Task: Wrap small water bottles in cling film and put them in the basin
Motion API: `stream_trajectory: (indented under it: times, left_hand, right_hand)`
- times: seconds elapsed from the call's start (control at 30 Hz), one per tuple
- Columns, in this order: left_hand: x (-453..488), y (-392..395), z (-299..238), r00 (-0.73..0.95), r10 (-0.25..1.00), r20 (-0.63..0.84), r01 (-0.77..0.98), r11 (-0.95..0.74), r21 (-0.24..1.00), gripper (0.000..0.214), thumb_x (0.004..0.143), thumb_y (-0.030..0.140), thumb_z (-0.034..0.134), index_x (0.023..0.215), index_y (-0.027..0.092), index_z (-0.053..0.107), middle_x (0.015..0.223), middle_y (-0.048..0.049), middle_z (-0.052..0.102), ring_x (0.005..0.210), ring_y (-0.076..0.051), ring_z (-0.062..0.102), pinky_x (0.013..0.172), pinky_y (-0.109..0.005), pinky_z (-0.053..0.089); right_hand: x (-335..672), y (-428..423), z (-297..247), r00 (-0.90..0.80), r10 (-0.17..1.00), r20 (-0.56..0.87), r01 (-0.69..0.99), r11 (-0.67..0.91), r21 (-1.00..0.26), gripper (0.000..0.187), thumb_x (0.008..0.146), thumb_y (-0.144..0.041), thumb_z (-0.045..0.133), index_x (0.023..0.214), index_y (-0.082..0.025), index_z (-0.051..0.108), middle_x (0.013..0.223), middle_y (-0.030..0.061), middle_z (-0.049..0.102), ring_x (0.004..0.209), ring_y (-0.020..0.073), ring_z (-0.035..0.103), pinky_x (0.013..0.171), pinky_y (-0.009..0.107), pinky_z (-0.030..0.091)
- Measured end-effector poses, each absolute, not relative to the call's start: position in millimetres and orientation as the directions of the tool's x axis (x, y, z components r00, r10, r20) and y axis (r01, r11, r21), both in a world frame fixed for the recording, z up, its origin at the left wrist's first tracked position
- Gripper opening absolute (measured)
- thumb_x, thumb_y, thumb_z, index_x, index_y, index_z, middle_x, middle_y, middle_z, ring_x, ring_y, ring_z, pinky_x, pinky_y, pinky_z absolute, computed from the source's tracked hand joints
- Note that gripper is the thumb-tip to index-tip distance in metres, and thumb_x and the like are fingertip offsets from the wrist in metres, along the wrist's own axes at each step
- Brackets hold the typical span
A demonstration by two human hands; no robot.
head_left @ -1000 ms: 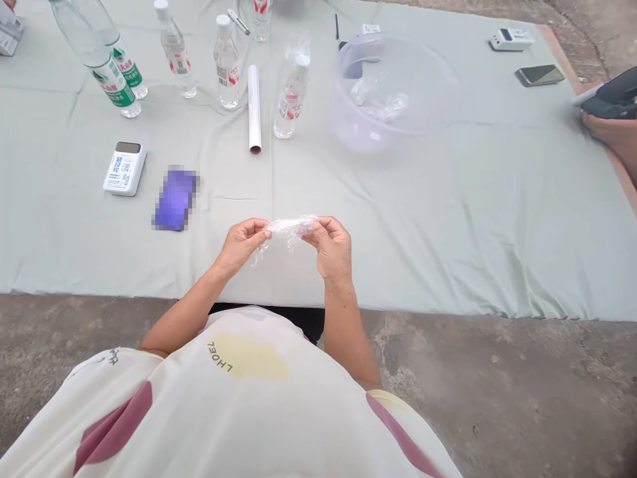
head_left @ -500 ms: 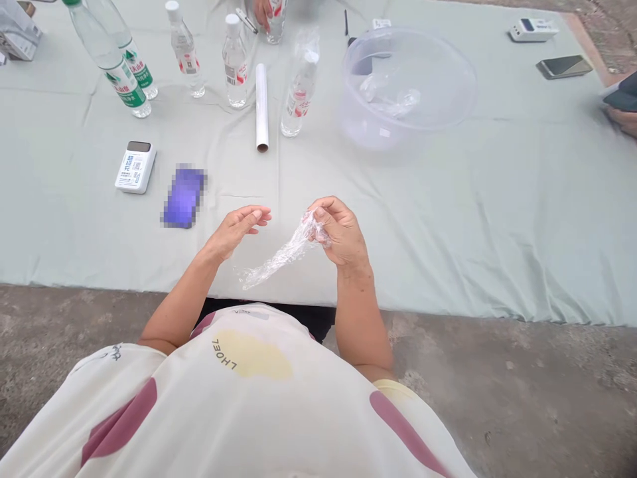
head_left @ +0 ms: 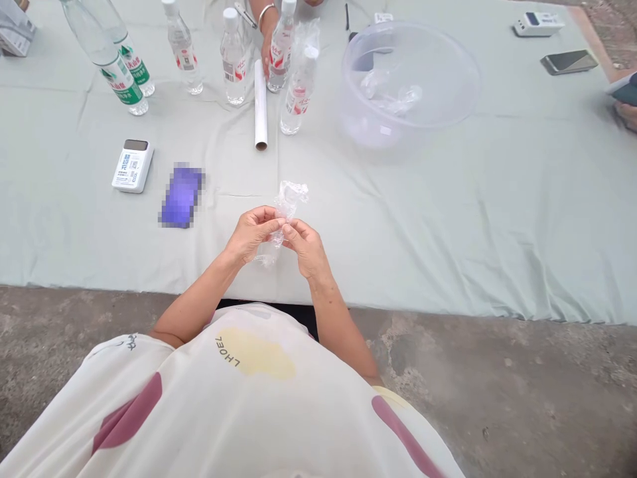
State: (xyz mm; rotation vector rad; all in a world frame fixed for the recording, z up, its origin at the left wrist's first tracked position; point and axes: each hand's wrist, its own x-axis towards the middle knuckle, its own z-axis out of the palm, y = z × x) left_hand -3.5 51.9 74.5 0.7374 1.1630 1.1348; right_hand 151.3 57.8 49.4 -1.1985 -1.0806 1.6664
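Note:
A crumpled strip of clear plastic film (head_left: 287, 199) is pinched between my left hand (head_left: 250, 234) and my right hand (head_left: 304, 247), which meet just above the near part of the pale green cloth (head_left: 448, 219). One end of the film sticks up above my fingers and a short end hangs below them. Both hands are closed on it with fingertips nearly touching.
Further back stand several water bottles (head_left: 295, 89), a roll of film (head_left: 260, 106) and a clear plastic basin (head_left: 409, 79) with scraps of film inside. A white device (head_left: 132, 165) and a blurred purple object (head_left: 182, 195) lie left. Another person's hand (head_left: 267, 36) holds a bottle.
My left hand has come back onto the film, which hung from my right hand alone half a second ago. The film is now bunched upright. Another person's hand has reached a bottle at the back.

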Motion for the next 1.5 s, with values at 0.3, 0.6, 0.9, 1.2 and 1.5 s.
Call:
stream_trajectory:
  times: [0.3, 0.6, 0.9, 1.2, 1.5]
  left_hand:
    - [-37, 48, 69, -0.083, 0.931, -0.356, -0.43, 0.288, 0.855, 0.044, 0.071, 0.048, 0.083, 0.083, 0.021, 0.05, 0.094, -0.003, 0.073, 0.085, -0.02, 0.073, 0.073, -0.032, 0.057]
    - [-19, 47, 67, -0.079, 0.926, -0.369, -0.426, 0.304, 0.852, 0.044, 0.077, 0.052, 0.079, 0.097, 0.023, 0.054, 0.093, -0.0016, 0.071, 0.08, -0.018, 0.073, 0.067, -0.029, 0.057]
    - [-13, 45, 57, 0.019, 0.943, -0.332, -0.341, 0.318, 0.884, 0.042, 0.066, 0.029, 0.086, 0.098, 0.018, 0.061, 0.091, -0.003, 0.075, 0.08, -0.016, 0.073, 0.073, -0.029, 0.058]
    - [-37, 52, 51, -0.081, 0.907, -0.413, -0.275, 0.378, 0.884, 0.034, 0.065, 0.031, 0.085, 0.084, 0.016, 0.062, 0.087, -0.0059, 0.076, 0.058, -0.011, 0.067, 0.05, -0.02, 0.05]
    - [-50, 59, 35, -0.341, 0.815, -0.468, -0.279, 0.388, 0.878, 0.013, 0.078, 0.02, 0.066, 0.083, 0.019, 0.054, 0.076, 0.0013, 0.067, 0.05, -0.009, 0.062, 0.047, -0.02, 0.046]
  right_hand:
    - [180, 72, 52, -0.04, 0.949, -0.312, -0.373, -0.304, -0.876, 0.046, 0.065, -0.057, 0.084, 0.081, -0.025, 0.056, 0.081, -0.0035, 0.073, 0.068, 0.0119, 0.069, 0.072, 0.029, 0.059]
    - [165, 60, 41, -0.206, 0.849, -0.486, -0.304, -0.528, -0.793, 0.065, 0.071, -0.082, 0.065, 0.102, -0.025, 0.067, 0.111, 0.0071, 0.074, 0.102, 0.0217, 0.07, 0.073, 0.032, 0.061]
    - [147, 57, 39, -0.188, 0.908, -0.375, -0.44, -0.419, -0.794, 0.048, 0.059, -0.045, 0.09, 0.079, -0.025, 0.051, 0.091, -0.0029, 0.074, 0.081, 0.0137, 0.07, 0.066, 0.024, 0.056]
    - [182, 67, 45, 0.038, 0.94, -0.339, -0.24, -0.321, -0.916, 0.041, 0.064, -0.042, 0.08, 0.081, -0.024, 0.048, 0.084, -0.0026, 0.071, 0.06, 0.0076, 0.061, 0.04, 0.015, 0.027]
    - [203, 70, 30, 0.203, 0.91, -0.361, -0.142, -0.337, -0.931, 0.033, 0.066, -0.039, 0.074, 0.082, -0.024, 0.049, 0.084, -0.0025, 0.071, 0.053, 0.0065, 0.057, 0.039, 0.016, 0.028]
